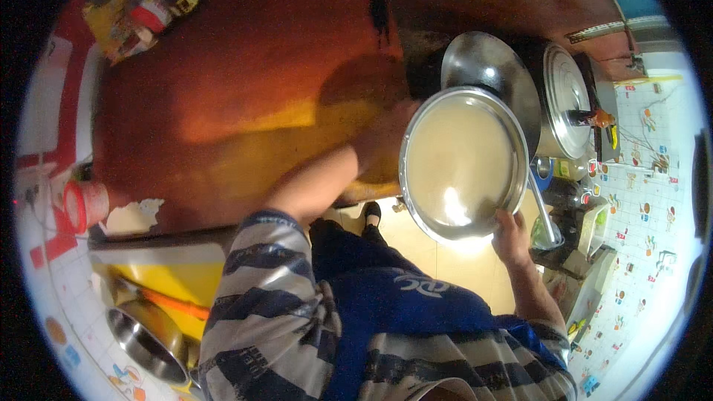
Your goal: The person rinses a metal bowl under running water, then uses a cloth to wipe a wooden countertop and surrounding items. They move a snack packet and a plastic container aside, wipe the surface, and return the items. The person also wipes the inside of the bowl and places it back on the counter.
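Note:
A round stainless steel basin hangs in front of me, with a pale, cloudy liquid inside. My right hand grips its near right rim, thumb toward the inside. In deep shadow, my left hand reaches the basin's far left rim; its fingers are hard to make out, but it appears to hold the edge. Just beyond the basin a dark metal wok rests tilted, partly covered by the basin's rim.
A large lidded metal pot stands right of the wok. Near my right arm are a long-handled metal utensil, bottles and a tub. Across the reddish-brown worktop lie packets and jars. A steel pot sits lower left.

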